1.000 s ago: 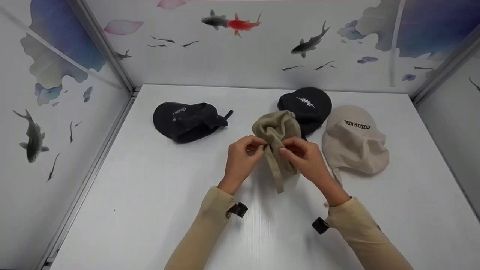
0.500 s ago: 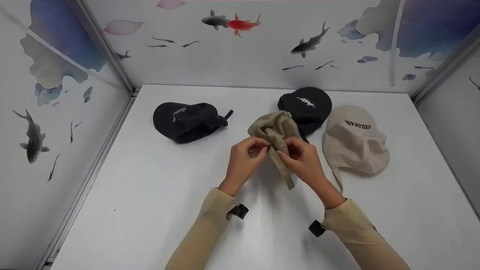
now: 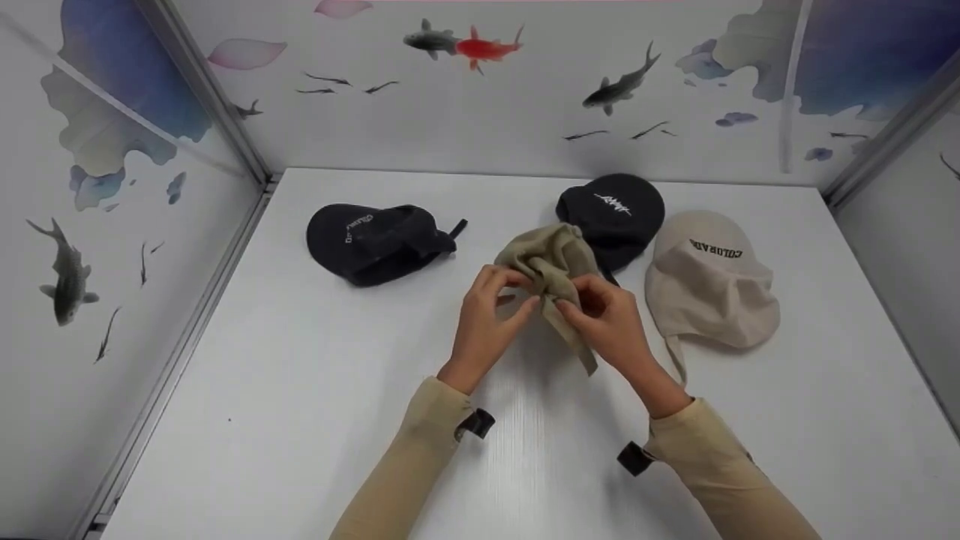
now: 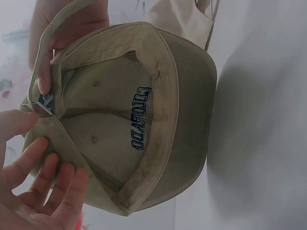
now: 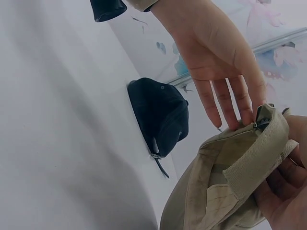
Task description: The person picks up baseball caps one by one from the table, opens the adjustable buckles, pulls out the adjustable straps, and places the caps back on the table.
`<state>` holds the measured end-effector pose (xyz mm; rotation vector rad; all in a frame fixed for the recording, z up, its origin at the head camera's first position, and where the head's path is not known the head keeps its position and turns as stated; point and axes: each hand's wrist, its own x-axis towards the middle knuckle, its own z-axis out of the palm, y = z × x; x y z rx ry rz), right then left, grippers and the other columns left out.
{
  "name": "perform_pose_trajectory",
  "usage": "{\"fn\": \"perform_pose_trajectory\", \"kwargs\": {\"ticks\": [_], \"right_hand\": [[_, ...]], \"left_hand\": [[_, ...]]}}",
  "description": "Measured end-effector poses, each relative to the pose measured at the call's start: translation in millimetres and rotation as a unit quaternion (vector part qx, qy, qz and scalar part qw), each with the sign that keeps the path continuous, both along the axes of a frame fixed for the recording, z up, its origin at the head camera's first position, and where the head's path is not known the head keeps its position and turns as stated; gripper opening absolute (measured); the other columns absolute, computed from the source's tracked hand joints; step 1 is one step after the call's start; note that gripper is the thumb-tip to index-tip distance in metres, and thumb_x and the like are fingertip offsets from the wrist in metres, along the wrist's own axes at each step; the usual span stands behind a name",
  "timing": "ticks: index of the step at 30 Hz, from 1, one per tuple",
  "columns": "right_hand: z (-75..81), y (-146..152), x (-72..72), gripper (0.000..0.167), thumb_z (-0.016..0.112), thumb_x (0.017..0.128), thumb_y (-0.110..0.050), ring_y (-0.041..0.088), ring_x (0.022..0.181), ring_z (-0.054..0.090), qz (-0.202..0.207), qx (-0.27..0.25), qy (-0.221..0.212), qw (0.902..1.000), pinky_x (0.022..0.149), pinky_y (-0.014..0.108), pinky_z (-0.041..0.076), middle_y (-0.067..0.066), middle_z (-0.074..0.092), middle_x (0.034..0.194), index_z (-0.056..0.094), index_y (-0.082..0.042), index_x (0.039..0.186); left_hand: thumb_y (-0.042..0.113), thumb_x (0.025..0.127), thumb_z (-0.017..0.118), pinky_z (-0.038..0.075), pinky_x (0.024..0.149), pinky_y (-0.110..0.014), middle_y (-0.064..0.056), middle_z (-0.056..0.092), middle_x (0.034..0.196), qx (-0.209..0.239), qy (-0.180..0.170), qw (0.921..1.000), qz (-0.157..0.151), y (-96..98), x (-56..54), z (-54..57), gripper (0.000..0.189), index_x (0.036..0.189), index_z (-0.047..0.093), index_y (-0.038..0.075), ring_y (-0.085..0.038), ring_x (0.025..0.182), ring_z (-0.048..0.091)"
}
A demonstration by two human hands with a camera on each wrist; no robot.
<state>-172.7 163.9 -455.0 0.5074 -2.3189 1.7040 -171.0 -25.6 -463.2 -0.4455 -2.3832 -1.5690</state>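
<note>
A khaki baseball cap (image 3: 551, 251) hangs from both hands above the table, its inside and dark COLORADO lettering facing the left wrist camera. My left hand (image 3: 480, 322) pinches the cap's back edge, its thumb at the metal buckle (image 4: 41, 108) of the strap. In the right wrist view, that hand's other fingers (image 5: 223, 103) extend along the fabric. My right hand (image 3: 611, 319) grips the back band on the other side of the buckle. The loose strap end (image 3: 576, 341) hangs down between the hands; seen closer, the strap (image 5: 261, 155) curves across the back opening.
A black cap (image 3: 375, 244) lies on the white table (image 3: 300, 420) at left. Behind the held cap is another black cap (image 3: 619, 214) with white lettering. To the right lies a beige COLORADO cap (image 3: 709, 289). Printed wall panels (image 3: 517, 105) border the table.
The strap end has swung to the right. The right hand has shifted slightly left and down, while the left thumb and forefinger have spread a little at the buckle. The other caps stay put.
</note>
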Motion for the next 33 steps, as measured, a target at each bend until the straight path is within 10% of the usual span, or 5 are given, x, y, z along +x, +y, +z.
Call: {"fn": "perform_pose_trajectory", "kwargs": {"ticks": [13,33], "right_hand": [[28.1,-9.6,15.4,0.008,0.068,0.087,0.009,0.001,0.067,0.056,0.002,0.001,-0.013,0.9999,0.061,0.015,0.047,0.018,0.067,0.083,0.067,0.012,0.095],[-1.6,-2.8,0.8,0.009,0.072,0.089,-0.002,0.004,0.072,0.063,0.034,-0.006,0.009,0.9994,0.064,0.016,0.052,0.014,0.071,0.086,0.072,0.000,0.098]], "left_hand": [[0.020,0.092,0.072,0.057,0.095,-0.029,-0.004,0.068,0.110,-0.003,-0.004,1.0000,-0.001,1.3,-0.5,2.2,0.017,0.106,0.069,0.011,-0.017,0.111,0.066],[0.008,0.091,0.069,0.058,0.087,-0.023,-0.006,0.071,0.100,-0.024,0.027,0.9992,0.019,4.7,-3.1,1.0,0.004,0.093,0.068,0.005,-0.018,0.097,0.070]]}}
